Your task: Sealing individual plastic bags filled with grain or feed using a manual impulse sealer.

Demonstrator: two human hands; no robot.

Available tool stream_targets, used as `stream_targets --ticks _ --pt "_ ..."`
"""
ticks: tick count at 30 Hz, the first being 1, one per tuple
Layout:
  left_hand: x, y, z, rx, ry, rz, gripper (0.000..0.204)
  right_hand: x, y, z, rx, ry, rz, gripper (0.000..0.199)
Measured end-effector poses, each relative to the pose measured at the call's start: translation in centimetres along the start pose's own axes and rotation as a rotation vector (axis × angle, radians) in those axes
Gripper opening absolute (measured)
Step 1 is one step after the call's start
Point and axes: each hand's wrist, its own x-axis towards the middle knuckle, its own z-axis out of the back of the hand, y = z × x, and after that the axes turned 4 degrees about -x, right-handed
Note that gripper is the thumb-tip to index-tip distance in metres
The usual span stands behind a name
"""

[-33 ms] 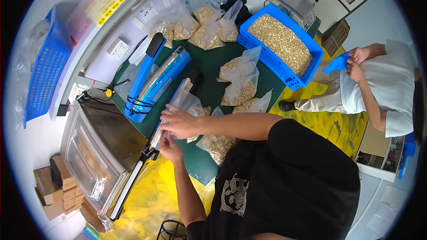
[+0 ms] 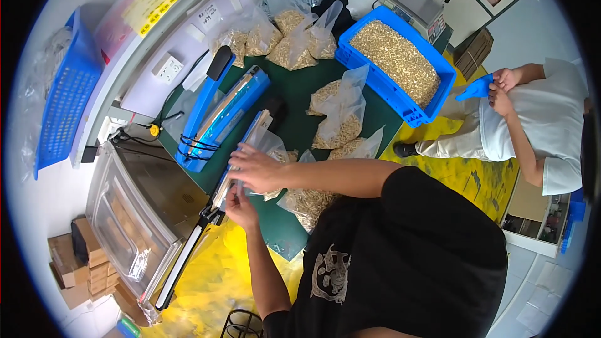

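Filled bags (image 2: 338,112) between sealer (image 2: 222,112) and crate (image 2: 400,97)

- Clear plastic bag of pale grain (image 2: 270,150) under both hands, mouth laid across the sealer bar.
- More filled clear bags (image 2: 338,112) mid-table on the green mat, tops open and crumpled.
- Cluster of filled bags (image 2: 282,40) at the back, just beside the blue crate.
- Yellow label sheet (image 2: 149,7) on the wall, upper left.
- Small white labels (image 2: 210,15) nearby.
- Brown cardboard boxes (image 2: 78,269) stacked on the floor, lower left.
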Motion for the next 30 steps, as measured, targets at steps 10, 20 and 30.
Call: stream_targets --ticks 10,20,30 --pt "1.6 1.5 -0.5 -0.239 -0.052 0.131 0.013 -4.1 -6.9 2.7 0.038 -0.339 -0.818 0.079" --pt "5.7 10.3 0.2 -0.318 0.075 0.24 0.039 -5.0 -12.5 -3.7 0.826 0.161 -0.834 0.023" --pt "0.6 -6.3 -1.4 0.07 -0.107 -0.183 0.036 -2.2 -10.1 2.9 0.583 -0.091 -0.574 0.017"
